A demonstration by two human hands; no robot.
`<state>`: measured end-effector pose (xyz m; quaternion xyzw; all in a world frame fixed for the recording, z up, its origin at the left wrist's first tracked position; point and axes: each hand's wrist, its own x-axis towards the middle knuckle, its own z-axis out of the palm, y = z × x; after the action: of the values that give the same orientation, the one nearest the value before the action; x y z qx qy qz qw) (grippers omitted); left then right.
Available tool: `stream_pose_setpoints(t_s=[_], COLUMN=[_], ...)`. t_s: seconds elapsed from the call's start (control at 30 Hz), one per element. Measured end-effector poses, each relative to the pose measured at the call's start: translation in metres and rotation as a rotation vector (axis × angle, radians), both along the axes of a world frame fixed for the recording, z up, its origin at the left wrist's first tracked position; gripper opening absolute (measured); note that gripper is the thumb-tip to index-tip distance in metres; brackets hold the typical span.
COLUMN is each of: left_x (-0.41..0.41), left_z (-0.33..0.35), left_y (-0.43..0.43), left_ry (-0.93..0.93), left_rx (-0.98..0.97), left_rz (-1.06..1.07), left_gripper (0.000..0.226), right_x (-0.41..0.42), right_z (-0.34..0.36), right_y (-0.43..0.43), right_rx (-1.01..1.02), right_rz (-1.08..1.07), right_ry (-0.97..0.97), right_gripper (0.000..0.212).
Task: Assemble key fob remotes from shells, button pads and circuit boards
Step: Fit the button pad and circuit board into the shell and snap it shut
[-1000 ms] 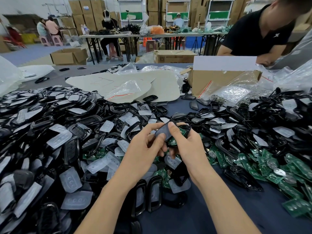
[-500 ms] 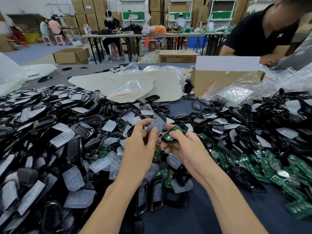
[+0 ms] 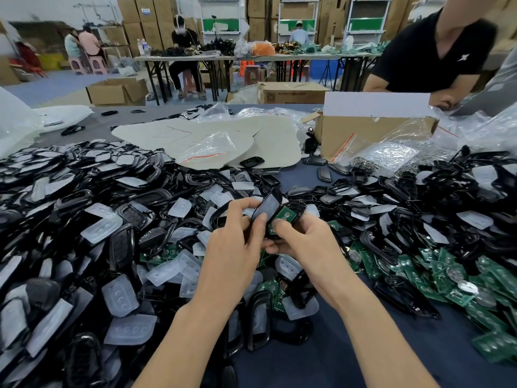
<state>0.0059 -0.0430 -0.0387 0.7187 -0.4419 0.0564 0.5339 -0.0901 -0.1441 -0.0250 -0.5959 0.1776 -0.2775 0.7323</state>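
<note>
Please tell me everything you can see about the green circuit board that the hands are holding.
The green circuit board is small and flat, with pale round contact pads on its face. It sits tilted inside a black shell half held by the right hand. The left hand holds a dark glossy cover over its left edge, hiding part of it.

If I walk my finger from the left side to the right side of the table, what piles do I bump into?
Black shells and clear button pads → the two hands holding a fob: left hand, right hand → green circuit boards.
</note>
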Motion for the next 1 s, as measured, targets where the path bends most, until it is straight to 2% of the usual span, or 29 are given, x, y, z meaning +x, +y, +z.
stream_pose_setpoints(t_s=[0.13,0.27,0.4,0.53,0.83,1.0], left_x=[0.0011,0.0025,0.0025,0.0024,0.0055,0.0019], left_z=[-0.0014,-0.0023,-0.0031,-0.0024,-0.0013,0.0021], left_y=[0.0,0.0012,0.0013,0.0009,0.0014,0.0008], left_ry=[0.002,0.029,0.016,0.015,0.061,0.141], left_rx=[-0.036,-0.038,-0.049,-0.043,-0.076,-0.141], left_rz=[0.015,0.008,0.008,0.022,0.009,0.001], left_gripper=[0.018,0.015,0.013,0.012,0.011,0.014], right_x=[0.0014,0.0023,0.0031,0.0021,-0.0024,-0.0015], right_z=[-0.0001,-0.0018,-0.0023,-0.0027,0.0026,0.003], right_y=[0.003,-0.0003,-0.0009,-0.0018,-0.0016,-0.0003], right_rx=[0.012,0.089,0.148,0.117,0.113,0.121], right_rz=[0.028,0.016,0.023,0.042,0.18,0.186], right_ry=[0.006,-0.012,-0.034,-0.026,-0.115,-0.142], right_gripper=[0.024,0.009,0.01,0.01,0.025,0.036])
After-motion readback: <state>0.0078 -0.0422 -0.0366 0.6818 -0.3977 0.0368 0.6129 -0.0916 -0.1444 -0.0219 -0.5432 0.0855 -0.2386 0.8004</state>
